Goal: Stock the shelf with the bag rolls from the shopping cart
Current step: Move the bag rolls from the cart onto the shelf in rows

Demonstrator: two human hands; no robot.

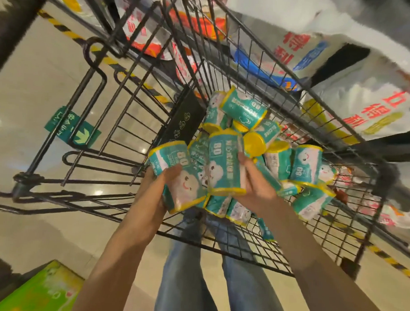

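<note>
At the centre of the head view, both hands work inside the basket of the shopping cart, which runs from upper centre to lower right of the frame. The left hand grips one bag roll, fingers curled over its teal wrapper, and carries it at the basket's left edge, evidently lifted for removal. The right hand grips a second roll upright, thumb against its near face and fingers wrapped behind; motion blur leaves the exact finger positions uncertain. Taking one roll per hand appears intended to halve the trips to the shelf. The remaining rolls lie heaped at centre right of the basket, touching one another at mixed angles, so they look dumped rather than packed. Large white sacks with red lettering occupy the upper right, behind the cart. A green box sits at lower left. The destination shelf is not identifiable. Judgement: pick-up stage, most stock still in the cart.
</note>
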